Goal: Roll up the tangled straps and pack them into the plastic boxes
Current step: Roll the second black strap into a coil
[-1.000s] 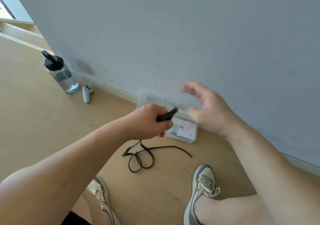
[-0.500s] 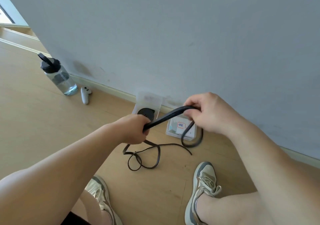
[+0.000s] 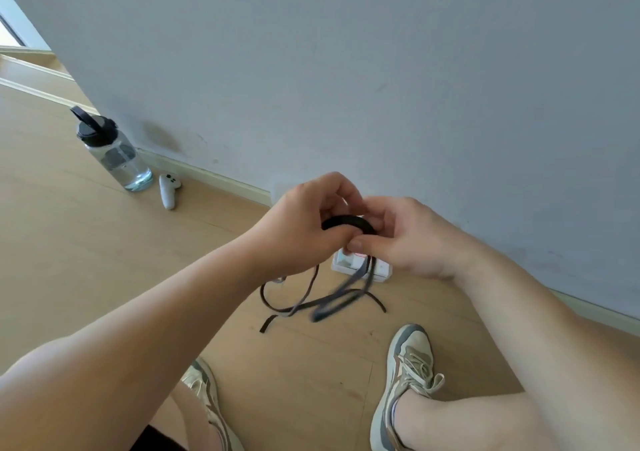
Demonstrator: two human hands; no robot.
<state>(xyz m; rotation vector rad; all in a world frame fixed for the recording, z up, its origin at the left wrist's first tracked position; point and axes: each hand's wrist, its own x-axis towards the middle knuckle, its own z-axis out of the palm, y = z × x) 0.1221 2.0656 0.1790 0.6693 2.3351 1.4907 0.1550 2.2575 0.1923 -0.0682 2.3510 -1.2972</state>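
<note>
Closed in since half a second back: left hand (image 3: 304, 222) and right hand (image 3: 408, 239), then apart with a length of strap (image 3: 341, 294) stretched between them, now touching at the fingertips. Wound meanwhile into a small black coil (image 3: 349, 222), held up in the air between both. Left hand curled round the near side of the coil, thumb against its edge. Right hand pinching the far side, thumb below and fingers curled over. Both closed firmly on it, holding nothing else.

Hanging from under the coil, the unrolled rest of the strap: blurred with motion, dropping to the floor (image 3: 104, 260) and lying there in a few loose crossing loops, one cut end pointing toward the shoes. One strap or two in that tangle: cannot tell.

Just below the hands, against the skirting, a white plastic box (image 3: 381, 270), mostly hidden by the right hand and the hanging strap. Contents not visible.

Judging from this: rolling well begun, not finished. A few turns wound, much of the length still loose on the floor. Left to do: wind in the tail, keep the turns tight, set the roll in a box.

Farther left, by the wall (image 3: 346, 69): a clear water bottle (image 3: 114, 152) with a black cap, and just beside it a white controller (image 3: 168, 190). Nearest the camera, left shoe (image 3: 204, 391) and right shoe (image 3: 410, 357).
</note>
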